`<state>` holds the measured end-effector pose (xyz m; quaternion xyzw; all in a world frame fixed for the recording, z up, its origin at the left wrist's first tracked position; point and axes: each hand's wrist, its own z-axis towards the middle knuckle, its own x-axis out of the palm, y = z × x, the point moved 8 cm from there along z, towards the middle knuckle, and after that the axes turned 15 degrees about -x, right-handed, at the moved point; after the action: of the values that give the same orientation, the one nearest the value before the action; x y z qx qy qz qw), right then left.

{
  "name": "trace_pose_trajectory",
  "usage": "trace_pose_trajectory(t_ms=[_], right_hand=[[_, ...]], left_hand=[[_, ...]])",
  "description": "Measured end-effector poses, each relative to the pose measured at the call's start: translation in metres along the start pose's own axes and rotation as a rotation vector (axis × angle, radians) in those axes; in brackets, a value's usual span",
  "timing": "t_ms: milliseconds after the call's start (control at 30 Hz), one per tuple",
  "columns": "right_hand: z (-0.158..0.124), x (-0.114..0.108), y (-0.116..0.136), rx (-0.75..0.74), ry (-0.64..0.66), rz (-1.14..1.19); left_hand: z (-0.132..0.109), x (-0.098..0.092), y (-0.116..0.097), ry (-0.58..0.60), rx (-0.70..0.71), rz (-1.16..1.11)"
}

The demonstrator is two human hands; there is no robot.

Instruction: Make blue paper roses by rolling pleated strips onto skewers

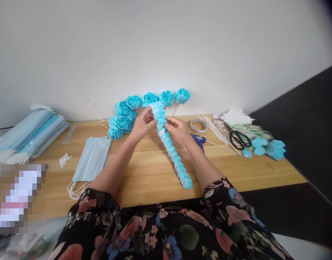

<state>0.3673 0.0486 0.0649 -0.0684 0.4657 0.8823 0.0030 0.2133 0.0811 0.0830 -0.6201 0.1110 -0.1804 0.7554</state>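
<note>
A long strip of folded light-blue petals [169, 148] runs from between my hands down towards the table's front edge. My left hand [144, 124] pinches its upper part from the left side. On the right side, the fingers of my right hand [178, 128] are closed on the strip's edge a little lower. Behind the strip, several blue handmade flowers [150, 98] on sticks lean along the wall, and more flowers [119, 124] are bunched to the left. A blue glue gun [198, 141] lies just right of my right forearm, partly hidden by it.
On the left are a single face mask [92, 159], a stack of masks [33, 133] and small white scraps [64, 159]. To the right lie a tape roll [198, 125], black scissors [239, 140], wrapped sticks [252, 131] and loose blue petals [275, 148].
</note>
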Motion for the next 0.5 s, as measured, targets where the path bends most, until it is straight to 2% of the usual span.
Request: trace_pose_trajectory(t_ms=[167,400,500], right_hand=[[0.000,-0.007,-0.004,-0.004,-0.056,-0.041],[0.000,-0.009,-0.005,0.001,-0.080,-0.042],[0.000,-0.009,-0.004,-0.007,-0.084,-0.037]], left_hand=[[0.000,0.001,0.004,0.038,-0.053,0.011],[-0.002,0.010,0.008,0.102,-0.044,0.077],[-0.001,0.009,0.010,0.091,-0.049,0.069]])
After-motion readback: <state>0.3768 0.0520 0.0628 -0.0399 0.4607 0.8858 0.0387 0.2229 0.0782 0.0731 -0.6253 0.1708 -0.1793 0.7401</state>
